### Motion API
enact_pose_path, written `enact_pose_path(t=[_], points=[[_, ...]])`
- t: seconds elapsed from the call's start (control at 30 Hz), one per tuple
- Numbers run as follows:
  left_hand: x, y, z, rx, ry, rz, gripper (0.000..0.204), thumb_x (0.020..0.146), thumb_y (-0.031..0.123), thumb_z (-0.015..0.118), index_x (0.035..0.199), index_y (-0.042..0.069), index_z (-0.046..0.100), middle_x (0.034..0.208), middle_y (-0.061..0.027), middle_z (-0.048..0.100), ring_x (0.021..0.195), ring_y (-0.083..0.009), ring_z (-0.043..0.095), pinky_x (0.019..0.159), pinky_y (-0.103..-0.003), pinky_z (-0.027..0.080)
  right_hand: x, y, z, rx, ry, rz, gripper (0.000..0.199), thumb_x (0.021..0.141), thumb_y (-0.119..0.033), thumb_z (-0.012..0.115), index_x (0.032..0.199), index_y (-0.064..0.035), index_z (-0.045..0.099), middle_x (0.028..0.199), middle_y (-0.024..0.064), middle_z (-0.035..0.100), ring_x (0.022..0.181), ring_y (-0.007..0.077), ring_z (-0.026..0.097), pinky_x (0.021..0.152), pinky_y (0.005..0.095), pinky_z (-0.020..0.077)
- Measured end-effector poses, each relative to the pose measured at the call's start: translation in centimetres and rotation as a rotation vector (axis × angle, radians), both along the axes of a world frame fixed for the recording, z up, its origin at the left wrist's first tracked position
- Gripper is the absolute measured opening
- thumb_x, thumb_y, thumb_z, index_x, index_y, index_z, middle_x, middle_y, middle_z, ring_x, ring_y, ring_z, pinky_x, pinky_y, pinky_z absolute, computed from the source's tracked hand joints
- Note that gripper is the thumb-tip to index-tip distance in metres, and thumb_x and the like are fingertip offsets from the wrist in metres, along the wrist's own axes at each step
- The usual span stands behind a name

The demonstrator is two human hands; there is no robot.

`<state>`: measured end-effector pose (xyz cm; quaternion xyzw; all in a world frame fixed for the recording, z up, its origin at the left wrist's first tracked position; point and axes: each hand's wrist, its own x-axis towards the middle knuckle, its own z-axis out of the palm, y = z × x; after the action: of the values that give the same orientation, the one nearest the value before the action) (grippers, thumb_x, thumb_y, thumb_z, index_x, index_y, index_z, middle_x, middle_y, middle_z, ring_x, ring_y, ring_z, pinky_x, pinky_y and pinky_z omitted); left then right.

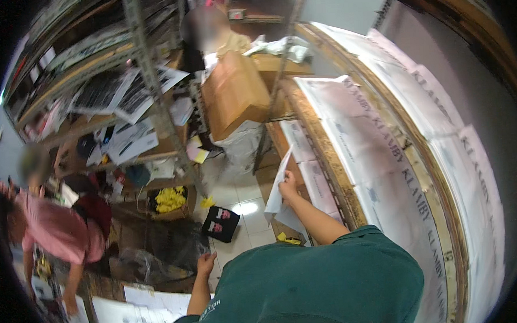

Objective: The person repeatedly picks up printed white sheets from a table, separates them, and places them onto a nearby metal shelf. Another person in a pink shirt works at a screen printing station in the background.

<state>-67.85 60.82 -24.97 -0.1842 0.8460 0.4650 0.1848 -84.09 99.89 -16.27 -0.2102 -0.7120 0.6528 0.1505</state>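
Observation:
My right hand [288,186] grips the edge of a white sheet of paper [277,189] beside the right-hand shelves. The sheet hangs upright and slightly bent, its printed side not readable. My left hand [206,263] is low at the left of my body, its fingers small in view and loosely apart, with nothing visible in them. Near it lies crumpled clear plastic [187,251]. A black folded cloth item with pink and white figures [221,224] lies on the tiled floor ahead of me.
White packages [379,162] fill the right shelves. A large cardboard box [232,93] stands ahead, near a blurred person. At left, a person in a pink shirt [56,225] leans over. A box of yellow items [171,200] sits under the left shelf [149,157]. White papers [112,312] lie at lower left.

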Motion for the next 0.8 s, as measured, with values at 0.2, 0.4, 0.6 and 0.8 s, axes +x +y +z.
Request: enact_pose_path(t=[0.2,0.4,0.6,0.8], points=[[1.4,-2.2,2.7,-0.214,0.102,0.015,0.060,0.066,0.050,0.062,0.103,0.003,0.057,0.095,-0.0157,0.060,0.091,-0.0295,0.057,0.079,-0.036,0.045,-2.7,-3.7,1.4,-0.017,-0.111,0.089,0.066,0.064,0.007,0.048,0.125,-0.0104,0.028,0.109,0.0131,0.042,0.092,0.0237,0.046,0.078,0.0337,0.0422],[3.9,-1.5,5.1,-0.213,0.294,0.283,0.051,0.069,0.048,0.061,0.099,0.007,0.058,0.092,-0.0131,0.059,0.089,-0.0286,0.057,0.076,-0.038,0.045,-12.7,1.9,-12.2,0.195,-0.110,0.381,0.036,0.073,0.003,0.047,0.108,0.0010,0.050,0.111,0.0147,0.051,0.104,0.0259,0.046,0.091,0.0334,0.0339],[10.4,2.3,8.2,-0.582,0.403,0.615,0.042,0.070,0.041,0.063,0.099,0.010,0.057,0.088,-0.0089,0.056,0.087,-0.0270,0.054,0.074,-0.039,0.043,-14.7,-4.8,-8.0,0.524,-0.372,0.503,0.022,0.074,-0.014,0.056,0.086,0.0047,0.059,0.085,0.0153,0.061,0.079,0.0244,0.056,0.070,0.0327,0.0430],[13.2,5.1,8.5,-0.961,0.238,0.934,0.052,0.064,0.036,0.067,0.108,0.011,0.053,0.109,-0.0124,0.047,0.106,-0.0300,0.042,0.087,-0.043,0.034,-17.9,-9.1,-10.2,0.475,-0.510,0.550,0.021,0.079,-0.009,0.053,0.092,0.0060,0.058,0.087,0.0132,0.061,0.075,0.0206,0.056,0.066,0.0298,0.0420]])
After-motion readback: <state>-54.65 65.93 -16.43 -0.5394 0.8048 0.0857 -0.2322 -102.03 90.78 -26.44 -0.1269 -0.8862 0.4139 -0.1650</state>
